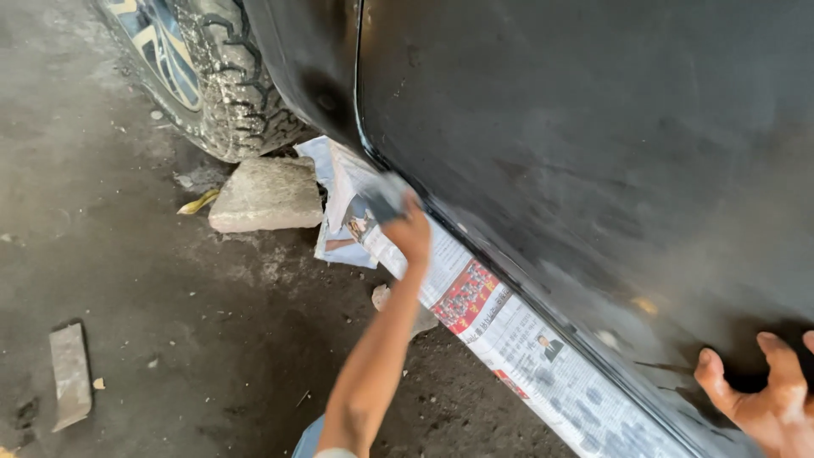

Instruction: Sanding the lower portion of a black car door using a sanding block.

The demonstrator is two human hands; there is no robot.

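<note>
**poster1:** Right hand (767, 399) is the closest thing to the camera, down in the bottom right corner. Fingers (776, 356) spread wide and bent, tips planted on the dark car door panel (593, 153), holding nothing. Looks like it's just braced there.

**poster2:** And the other one?

**poster1:** Left hand (411, 231) is stretched way out along the bottom edge of the door, near the front corner. Its fingers are closed around a small grey pad (386, 197), maybe sandpaper or a sponge, too blurry to tell which. The pad is pressed against the lower edge of the panel, right where the door seam curves down.

**poster2:** What's the paper stuff underneath?

**poster1:** Newspaper (509, 331), laid in a long strip along the sill below the door, from under the left hand all the way to the bottom right. Some more sheets are bunched up at the front end, beside the wheel.

**poster2:** Wheel's blocked?

**poster1:** Yep, a chunk of stone (267, 195) sits on the concrete floor (170, 339) touching the tire (233, 85). Another flat bit of stone (70, 373) lies well apart, off to the left. Paint on the door looks dull and scuffed, with a few pale patches.
</note>
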